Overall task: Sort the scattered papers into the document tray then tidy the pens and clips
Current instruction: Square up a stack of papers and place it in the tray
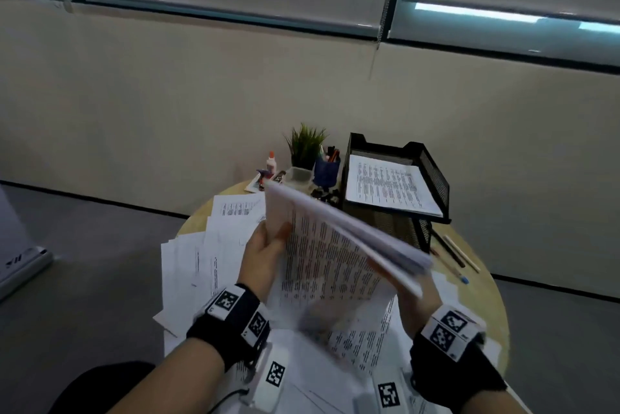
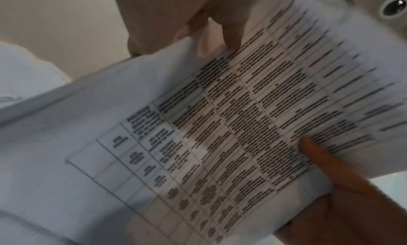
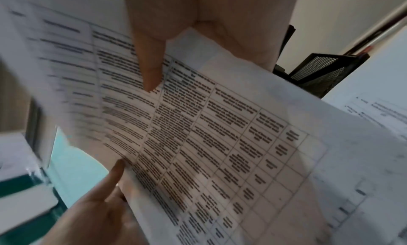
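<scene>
A stack of printed papers (image 1: 335, 246) is held tilted above the round table (image 1: 483, 282), both hands on it. My left hand (image 1: 273, 239) grips its left edge, thumb on the printed face. My right hand (image 1: 414, 294) holds the right edge from below. In the left wrist view the table-printed top sheet (image 2: 220, 127) fills the frame, and in the right wrist view the same sheet (image 3: 209, 135) is pinched under my right thumb (image 3: 152, 71). The black mesh document tray (image 1: 436, 165) stands at the back right with a printed sheet (image 1: 389, 185) inside. Loose papers (image 1: 201, 246) cover the table.
A blue pen cup (image 1: 327, 170), a small potted plant (image 1: 307, 145) and a glue bottle (image 1: 271, 160) stand behind the papers. Dark clips (image 1: 323, 195) lie by the cup. Pens (image 1: 453, 252) lie to the tray's right. A wall is close behind.
</scene>
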A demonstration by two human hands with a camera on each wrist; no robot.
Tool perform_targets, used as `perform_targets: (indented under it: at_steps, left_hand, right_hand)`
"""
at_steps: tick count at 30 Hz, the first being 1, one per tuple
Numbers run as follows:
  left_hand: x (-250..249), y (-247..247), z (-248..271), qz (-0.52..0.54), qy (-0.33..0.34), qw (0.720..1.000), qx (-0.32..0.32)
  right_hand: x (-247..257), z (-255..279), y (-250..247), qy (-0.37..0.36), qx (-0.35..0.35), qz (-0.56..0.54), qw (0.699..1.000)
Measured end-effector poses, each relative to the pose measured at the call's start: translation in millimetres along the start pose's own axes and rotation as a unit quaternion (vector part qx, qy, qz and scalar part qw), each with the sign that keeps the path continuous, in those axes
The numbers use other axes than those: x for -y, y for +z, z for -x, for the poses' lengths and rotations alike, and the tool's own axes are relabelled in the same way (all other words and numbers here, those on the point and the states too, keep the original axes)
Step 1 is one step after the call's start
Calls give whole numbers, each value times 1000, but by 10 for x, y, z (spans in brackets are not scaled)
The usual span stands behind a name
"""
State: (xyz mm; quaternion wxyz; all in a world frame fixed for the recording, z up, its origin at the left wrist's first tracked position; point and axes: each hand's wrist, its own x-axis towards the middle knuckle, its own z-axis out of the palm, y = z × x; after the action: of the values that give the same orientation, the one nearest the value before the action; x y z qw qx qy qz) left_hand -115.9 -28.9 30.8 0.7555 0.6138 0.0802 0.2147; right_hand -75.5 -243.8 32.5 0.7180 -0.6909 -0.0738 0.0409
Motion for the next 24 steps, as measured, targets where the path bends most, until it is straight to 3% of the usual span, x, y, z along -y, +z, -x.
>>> perform_targets:
  at_steps: [5, 8, 17, 24]
  left_hand:
    - [-136, 140, -30, 18, 44, 999, 14]
    - [-163, 169, -66, 41, 53, 998, 18]
    - [68, 181, -71, 73, -51, 996, -9]
    - [88, 179, -104, 98, -58, 993, -16]
  right_hand:
    - [268, -34, 100, -28, -64, -55, 996]
    - [358, -41, 82, -49, -51, -60, 996]
    - [115, -67, 115, 44, -51, -91, 994]
    - [80, -120, 102, 19, -83, -98, 992]
